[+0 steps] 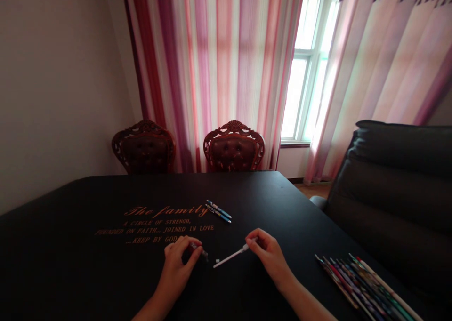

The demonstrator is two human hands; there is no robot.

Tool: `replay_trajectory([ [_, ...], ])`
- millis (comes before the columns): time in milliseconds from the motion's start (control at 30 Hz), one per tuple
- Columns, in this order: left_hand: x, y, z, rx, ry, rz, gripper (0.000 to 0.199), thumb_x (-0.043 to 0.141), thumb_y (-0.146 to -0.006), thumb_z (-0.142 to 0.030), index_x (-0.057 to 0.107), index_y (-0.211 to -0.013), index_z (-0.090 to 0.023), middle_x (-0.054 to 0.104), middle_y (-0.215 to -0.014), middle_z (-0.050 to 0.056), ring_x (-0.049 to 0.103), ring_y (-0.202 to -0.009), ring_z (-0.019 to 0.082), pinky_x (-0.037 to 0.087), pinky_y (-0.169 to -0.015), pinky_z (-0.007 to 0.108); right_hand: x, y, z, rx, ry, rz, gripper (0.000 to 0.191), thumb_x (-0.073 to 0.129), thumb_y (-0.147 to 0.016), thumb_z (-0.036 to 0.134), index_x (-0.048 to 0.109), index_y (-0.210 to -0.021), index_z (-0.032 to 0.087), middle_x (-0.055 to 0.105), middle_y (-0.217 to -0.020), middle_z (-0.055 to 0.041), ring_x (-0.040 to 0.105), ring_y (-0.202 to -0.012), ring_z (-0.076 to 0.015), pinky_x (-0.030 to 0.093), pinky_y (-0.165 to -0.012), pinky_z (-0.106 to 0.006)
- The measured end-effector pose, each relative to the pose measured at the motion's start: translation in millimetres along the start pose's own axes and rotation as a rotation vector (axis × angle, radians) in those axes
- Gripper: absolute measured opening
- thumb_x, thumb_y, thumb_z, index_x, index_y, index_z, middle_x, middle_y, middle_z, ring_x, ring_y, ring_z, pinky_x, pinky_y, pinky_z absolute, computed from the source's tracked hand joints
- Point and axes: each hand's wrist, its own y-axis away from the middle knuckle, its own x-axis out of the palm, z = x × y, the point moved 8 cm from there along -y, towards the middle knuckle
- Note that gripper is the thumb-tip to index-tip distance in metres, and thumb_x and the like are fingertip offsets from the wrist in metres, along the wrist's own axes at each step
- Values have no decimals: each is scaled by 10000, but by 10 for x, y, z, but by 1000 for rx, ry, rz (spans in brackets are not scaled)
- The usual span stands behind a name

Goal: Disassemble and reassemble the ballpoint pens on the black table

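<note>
My left hand (181, 257) is closed in a pinch, low over the black table. Between its thumb and fingers is a short dark reddish pen barrel (195, 248) with a clear tip pointing right; the rest is covered by the fingers. My right hand (266, 255) pinches the wider end of a thin white pen refill (229, 256). Its narrow end slants down to the left, toward my left hand. A small white piece (217, 260) shows close to that narrow end. Two blue patterned pens (219, 211) lie side by side beyond my hands.
Several pens and pencils (363, 283) lie in a bundle at the right of the black table (106, 274). Gold lettering (155, 227) is printed on its cover. Two carved chairs (233, 151) stand at the far edge, and a black armchair (391, 184) is on the right.
</note>
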Motion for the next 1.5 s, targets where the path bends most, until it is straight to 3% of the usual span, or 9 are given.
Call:
replay_trajectory([
  [233, -27, -34, 173, -159, -46, -24, 207, 504, -891, -426, 614, -908, -251, 712, -907, 4, 653, -898, 229, 417, -866, 381, -45, -3, -15, 16, -28, -7, 294, 611, -825, 475, 638, -808, 182, 566, -693, 10, 519, -659, -160, 404, -618, -259],
  [467, -11, -9, 263, -223, -180, 13, 142, 563, -829, -372, 640, -821, -253, 694, -858, 14, 623, -893, 272, 358, -846, 478, 57, 18, -57, 40, 12, 75, 226, 639, -798, 407, 668, -794, 183, 586, -669, 15, 509, -620, -144, 380, -582, -253],
  [567, 3, -5, 205, -192, -200, 20, 110, 578, -820, -349, 650, -823, -266, 685, -892, 10, 588, -952, 277, 354, -844, 455, 137, 48, -31, 38, 83, 119, 167, 664, -768, 352, 698, -804, 192, 617, -676, 12, 530, -631, -151, 391, -596, -260],
  [667, 34, -2, 33, -67, -201, 42, 86, 597, -834, -339, 650, -871, -282, 675, -994, 15, 556, -1017, 273, 343, -856, 441, 195, 80, 13, 15, 190, 142, 115, 680, -738, 287, 711, -811, 205, 654, -737, 1, 570, -699, -172, 416, -658, -277],
  [833, 118, 54, -237, 124, -189, 185, 95, 729, -749, -302, 661, -813, -287, 630, -1124, 27, 504, -1119, 297, 317, -899, 468, 159, 74, 111, -25, 246, 146, 93, 655, -755, 253, 702, -819, 205, 660, -784, -12, 587, -745, -185, 429, -702, -291],
  [1033, 129, 70, -259, 137, -153, 219, 75, 723, -754, -261, 662, -795, -273, 626, -1116, 40, 502, -1113, 303, 324, -903, 480, -75, 8, 262, -141, 236, 42, 126, 582, -813, 282, 677, -821, 199, 633, -771, -18, 575, -744, -186, 443, -708, -297],
  [1167, 146, 69, -224, 129, -160, 204, 96, 738, -738, -266, 656, -787, -270, 620, -1109, 36, 501, -1114, 301, 324, -900, 472, -14, 21, 222, -169, 378, 74, 90, 593, -793, 246, 675, -763, 229, 642, -745, -8, 580, -738, -195, 433, -751, -329],
  [1400, 134, 81, -294, 123, -150, 280, 136, 760, -728, -297, 647, -801, -276, 624, -1118, 23, 501, -1147, 300, 325, -901, 463, -12, 14, 100, -155, 505, 30, 96, 592, -773, 177, 667, -767, 237, 663, -767, -5, 580, -788, -216, 399, -766, -342],
  [1500, 131, 74, -268, 128, -150, 231, 139, 753, -735, -325, 648, -813, -278, 635, -1114, 28, 511, -1129, 299, 325, -898, 461, -36, 4, 34, -140, 522, 15, 91, 610, -755, 163, 659, -764, 240, 669, -779, -3, 579, -806, -224, 387, -754, -341],
])
